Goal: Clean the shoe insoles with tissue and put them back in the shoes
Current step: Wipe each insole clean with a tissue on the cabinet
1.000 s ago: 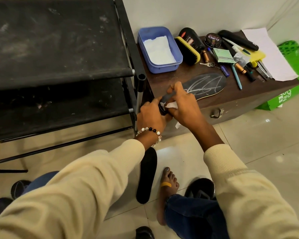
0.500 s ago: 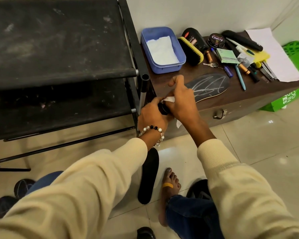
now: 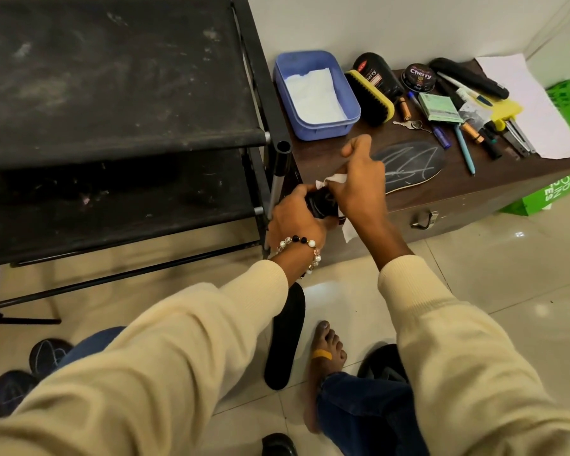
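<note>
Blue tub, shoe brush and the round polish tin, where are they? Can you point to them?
Blue tub (image 3: 352, 103): head view, on its right wall.
Shoe brush (image 3: 371, 98): head view, on its black bristles.
Round polish tin (image 3: 421, 75): head view, on its lid by the word Cherry.

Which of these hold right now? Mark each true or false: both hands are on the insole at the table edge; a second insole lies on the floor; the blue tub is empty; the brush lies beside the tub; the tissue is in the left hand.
1. Both hands are on the insole. True: the left hand grips its near end, the right hand presses on it.
2. A second insole lies on the floor. True.
3. The blue tub is empty. False: it holds white tissue.
4. The brush lies beside the tub. True.
5. The tissue is in the left hand. False: the right hand holds it.
</note>
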Motion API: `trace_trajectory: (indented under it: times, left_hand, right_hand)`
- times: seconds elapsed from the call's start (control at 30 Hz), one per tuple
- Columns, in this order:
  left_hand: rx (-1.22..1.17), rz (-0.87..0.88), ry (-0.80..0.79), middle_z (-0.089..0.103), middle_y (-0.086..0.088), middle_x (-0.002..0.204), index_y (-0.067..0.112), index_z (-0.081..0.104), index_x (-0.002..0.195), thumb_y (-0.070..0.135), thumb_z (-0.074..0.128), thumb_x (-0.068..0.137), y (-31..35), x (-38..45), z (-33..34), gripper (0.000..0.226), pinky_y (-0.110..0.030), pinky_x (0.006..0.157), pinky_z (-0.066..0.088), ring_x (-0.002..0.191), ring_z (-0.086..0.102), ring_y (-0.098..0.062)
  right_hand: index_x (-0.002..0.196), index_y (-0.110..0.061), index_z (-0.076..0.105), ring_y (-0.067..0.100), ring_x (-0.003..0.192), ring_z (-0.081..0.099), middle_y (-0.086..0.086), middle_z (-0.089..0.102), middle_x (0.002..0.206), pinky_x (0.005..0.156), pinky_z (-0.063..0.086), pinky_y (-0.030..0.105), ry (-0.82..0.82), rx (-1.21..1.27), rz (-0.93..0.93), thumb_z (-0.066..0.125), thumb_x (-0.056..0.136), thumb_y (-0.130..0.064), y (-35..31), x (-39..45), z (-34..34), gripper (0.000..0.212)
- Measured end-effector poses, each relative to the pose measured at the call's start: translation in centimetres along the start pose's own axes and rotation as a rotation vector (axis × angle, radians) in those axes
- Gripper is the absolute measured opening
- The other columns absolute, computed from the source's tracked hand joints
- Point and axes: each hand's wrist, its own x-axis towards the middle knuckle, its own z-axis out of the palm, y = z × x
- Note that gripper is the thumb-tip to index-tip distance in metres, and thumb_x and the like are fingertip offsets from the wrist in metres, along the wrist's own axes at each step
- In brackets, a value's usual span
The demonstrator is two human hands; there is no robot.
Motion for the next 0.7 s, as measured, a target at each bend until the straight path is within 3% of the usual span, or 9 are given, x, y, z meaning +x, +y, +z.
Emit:
trace_trajectory:
  times: [0.07, 0.27, 0.43, 0.5, 0.6, 0.7]
  left_hand:
    - [0.010, 0.003, 0.004, 0.065, 0.004, 0.113, 0.033, 0.054, 0.126, 0.040, 0.082, 0.068, 0.0, 0.0, 0.0, 0.065, -0.035, 0.079, 0.054, 0.102, 0.062, -0.019]
    - [0.000, -0.005, 0.012, 0.065, 0.004, 0.113, 0.032, 0.054, 0.127, 0.037, 0.081, 0.072, 0.1, 0.0, 0.0, 0.061, -0.034, 0.079, 0.054, 0.102, 0.062, -0.019]
    - [-0.009, 0.007, 0.003, 0.064, 0.005, 0.115, 0.032, 0.055, 0.125, 0.034, 0.081, 0.071, 0.2, -0.2, -0.2, 0.060, -0.027, 0.072, 0.048, 0.102, 0.062, -0.018]
    - [-0.010, 0.001, -0.003, 0.064, 0.005, 0.114, 0.032, 0.055, 0.126, 0.035, 0.082, 0.071, 0.2, -0.3, -0.2, 0.061, -0.027, 0.071, 0.047, 0.102, 0.062, -0.018]
    - [-0.002, 0.004, 0.003, 0.065, 0.004, 0.114, 0.033, 0.055, 0.126, 0.037, 0.082, 0.070, 0.2, -0.3, -0.2, 0.062, -0.027, 0.073, 0.049, 0.101, 0.062, -0.018]
    - [0.014, 0.024, 0.007, 0.065, 0.004, 0.115, 0.031, 0.055, 0.126, 0.035, 0.081, 0.071, 0.1, -0.2, -0.1, 0.061, -0.030, 0.077, 0.051, 0.104, 0.062, -0.019]
  right_hand:
    - [0.108, -0.009, 0.040, 0.021, 0.068, 0.054, 0.005, 0.054, 0.081, 0.066, 0.051, 0.043, -0.015, 0.000, 0.021, 0.075, 0.074, -0.003, 0.2, 0.2, -0.2, 0.049]
    - [0.110, -0.012, 0.040, 0.025, 0.073, 0.063, 0.010, 0.065, 0.083, 0.069, 0.053, 0.041, -0.225, -0.036, -0.140, 0.075, 0.078, -0.015, -0.2, 0.2, -0.6, 0.047]
    - [0.106, -0.010, 0.041, 0.025, 0.072, 0.061, 0.010, 0.061, 0.083, 0.068, 0.053, 0.045, -0.089, -0.096, -0.033, 0.073, 0.075, -0.002, 0.5, 0.3, -1.0, 0.046]
    - [0.109, -0.009, 0.043, 0.026, 0.074, 0.060, 0.010, 0.062, 0.084, 0.070, 0.052, 0.045, -0.104, -0.115, -0.054, 0.072, 0.076, -0.003, 0.3, 0.2, -1.1, 0.044]
    - [0.109, -0.010, 0.049, 0.026, 0.088, 0.061, 0.009, 0.066, 0.093, 0.081, 0.049, 0.038, -0.310, -0.164, -0.141, 0.074, 0.078, -0.015, -0.3, 0.2, -1.4, 0.040]
    - [0.098, -0.012, 0.064, 0.024, 0.097, 0.062, 0.007, 0.069, 0.100, 0.084, 0.039, 0.027, -0.274, -0.210, -0.120, 0.072, 0.081, -0.017, 0.4, 0.6, -2.6, 0.020]
